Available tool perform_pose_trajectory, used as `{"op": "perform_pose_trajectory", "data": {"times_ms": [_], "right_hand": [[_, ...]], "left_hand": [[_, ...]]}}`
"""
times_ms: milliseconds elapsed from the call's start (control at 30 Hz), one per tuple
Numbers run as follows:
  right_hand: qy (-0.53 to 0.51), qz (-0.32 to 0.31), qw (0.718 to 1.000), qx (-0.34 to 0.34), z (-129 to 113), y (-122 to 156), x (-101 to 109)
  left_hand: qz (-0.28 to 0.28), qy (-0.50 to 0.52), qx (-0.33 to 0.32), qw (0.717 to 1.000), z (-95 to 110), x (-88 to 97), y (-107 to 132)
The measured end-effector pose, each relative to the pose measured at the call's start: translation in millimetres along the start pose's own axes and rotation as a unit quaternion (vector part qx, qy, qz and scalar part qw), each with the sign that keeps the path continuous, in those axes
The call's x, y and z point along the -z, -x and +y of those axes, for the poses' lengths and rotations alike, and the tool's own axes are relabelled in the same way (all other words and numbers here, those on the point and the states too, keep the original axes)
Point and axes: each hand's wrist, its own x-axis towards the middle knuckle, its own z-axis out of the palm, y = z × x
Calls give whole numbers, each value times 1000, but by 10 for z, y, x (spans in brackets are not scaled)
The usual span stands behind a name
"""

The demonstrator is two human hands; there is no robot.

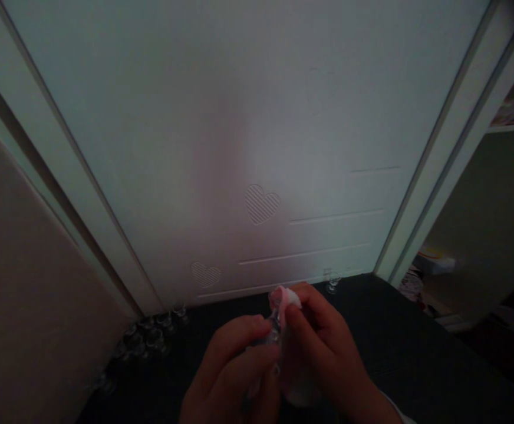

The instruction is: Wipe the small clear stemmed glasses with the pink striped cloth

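My two hands meet low in the dim view. My left hand (230, 371) is closed around a small clear glass (275, 333), fingers wrapped on its lower part. My right hand (323, 347) pinches a pale pink-white cloth or tissue (287, 300) against the top of that glass. Both hands hover over a dark surface (416, 353). The glass is mostly hidden by fingers.
Several small clear stemmed glasses (151, 338) stand clustered at the left on the dark surface, one more glass (332, 281) by the white sliding door (248, 147) with embossed hearts. An open shelf (473, 247) with papers lies at right.
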Motion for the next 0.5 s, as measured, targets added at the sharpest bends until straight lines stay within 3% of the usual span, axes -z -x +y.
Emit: {"op": "perform_pose_trajectory", "data": {"times_ms": [267,367,500], "right_hand": [[2,44,999,25,31,15,-31],[5,36,999,41,-3,19,-31],[-4,0,998,57,-40,34,-37]], "left_hand": [[64,103,129,984,40,-38,48],[86,147,174,970,54,-22,24],[69,192,222,954,42,14,-13]]}}
